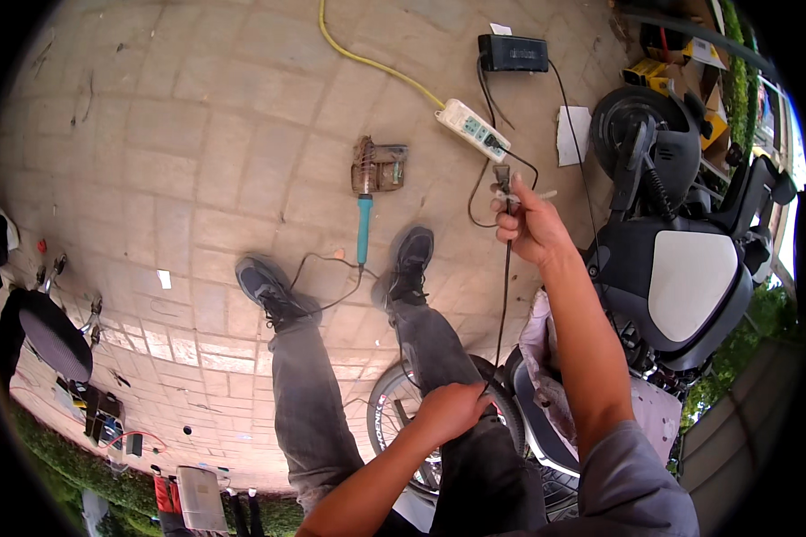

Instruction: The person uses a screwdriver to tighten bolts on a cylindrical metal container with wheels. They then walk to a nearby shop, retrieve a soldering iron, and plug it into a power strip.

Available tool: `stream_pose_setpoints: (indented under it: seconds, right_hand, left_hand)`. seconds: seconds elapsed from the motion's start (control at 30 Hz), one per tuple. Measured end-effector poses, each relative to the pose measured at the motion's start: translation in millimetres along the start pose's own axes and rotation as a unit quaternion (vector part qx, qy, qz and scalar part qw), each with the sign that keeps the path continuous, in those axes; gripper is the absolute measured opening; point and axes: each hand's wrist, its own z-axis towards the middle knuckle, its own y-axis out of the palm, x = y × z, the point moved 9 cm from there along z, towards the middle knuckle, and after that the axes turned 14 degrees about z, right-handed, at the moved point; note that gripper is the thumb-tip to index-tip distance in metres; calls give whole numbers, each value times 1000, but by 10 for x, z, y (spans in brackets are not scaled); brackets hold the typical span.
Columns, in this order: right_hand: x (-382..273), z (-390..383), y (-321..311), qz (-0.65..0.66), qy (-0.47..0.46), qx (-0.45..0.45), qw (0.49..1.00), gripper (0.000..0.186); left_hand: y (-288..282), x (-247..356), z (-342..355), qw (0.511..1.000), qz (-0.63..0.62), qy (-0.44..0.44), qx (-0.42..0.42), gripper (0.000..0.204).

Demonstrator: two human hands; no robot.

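Observation:
My right hand is raised in front of the power strip, its fingers closed around a dark power plug. A whitish tie or strip sticks out beside those fingers. From the plug a black cable runs down to my left hand, which is closed around it over my right thigh. Just beyond the plug, the white power strip lies on the paving with another black plug in it. A soldering iron with a teal handle lies with its metal end on a rusty brown holder.
A black power adapter box and a yellow cable lie farther off. An electric scooter stands on the right, near cardboard boxes. A bicycle wheel is beside my legs. A dark round seat sits at left.

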Motion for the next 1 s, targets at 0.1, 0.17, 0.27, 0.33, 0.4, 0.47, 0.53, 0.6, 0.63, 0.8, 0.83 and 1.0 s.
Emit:
stream_pose_setpoints:
  seconds: [0.1, 0.17, 0.27, 0.33, 0.4, 0.47, 0.53, 0.6, 0.63, 0.8, 0.83, 1.0]
  right_hand:
    - [-440, 328, -385, -106, -91, 84, 987, 26]
    - [-716, 564, -450, -278, -149, 129, 940, 29]
    - [-1071, 911, -359, -592, -304, 150, 731, 29]
    - [-1044, 1073, -164, -721, -322, 152, 594, 28]
    - [-975, 1157, 54, -781, -254, 175, 543, 25]
    - [-979, 1233, 189, -807, -258, 178, 501, 23]
    - [-989, 1294, 245, -825, -248, 177, 476, 23]
    - [-962, 1354, 300, -836, -226, 169, 470, 23]
    - [-955, 1369, 324, -840, -228, 165, 464, 23]
    - [-968, 1449, 340, -858, -227, 163, 431, 22]
    - [-964, 1463, 343, -866, -222, 162, 417, 21]
    - [-969, 1450, 552, -894, -209, 142, 369, 21]
  left_hand:
    - [228, -139, -36, 995, 94, -39, -12, 37]
    - [291, -264, 36, 989, 101, -86, -63, 53]
    - [238, -154, 100, 993, 100, -53, -18, 65]
    - [263, -21, 156, 998, 68, -3, 1, 72]
    - [230, -41, 195, 998, 47, -9, 38, 73]
    - [147, -68, 223, 998, 26, -24, 58, 73]
    - [5, -153, 256, 997, 4, -51, 60, 72]
    - [-88, -207, 271, 994, -17, -60, 91, 69]
    - [-129, -231, 282, 992, -26, -64, 106, 68]
    - [-207, -310, 330, 988, -50, -83, 122, 64]
    - [-213, -319, 335, 987, -54, -85, 122, 63]
    - [-268, -345, 346, 984, -71, -87, 141, 61]
